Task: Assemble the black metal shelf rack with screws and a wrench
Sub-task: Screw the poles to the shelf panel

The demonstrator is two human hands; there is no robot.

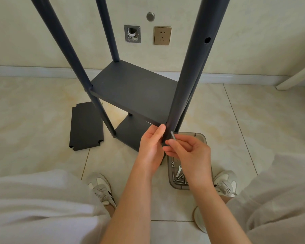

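Observation:
The black metal rack stands on the floor with four posts and two shelves fitted, the upper shelf (134, 90) above the lower shelf (130, 132). My left hand (151, 147) grips the near right post (188, 76) just under the upper shelf's front corner, thumb up against the joint. My right hand (188, 152) pinches a thin silver tool or long screw (173, 135) beside that post; I cannot tell which. A small flat wrench (178, 170) lies in the tray among several screws.
A loose black shelf panel (85, 125) lies flat on the tiles to the left. A grey tray (179, 180) of hardware sits by my right shoe. The wall with a socket (162, 35) is behind the rack. A white furniture leg (296, 78) is at far right.

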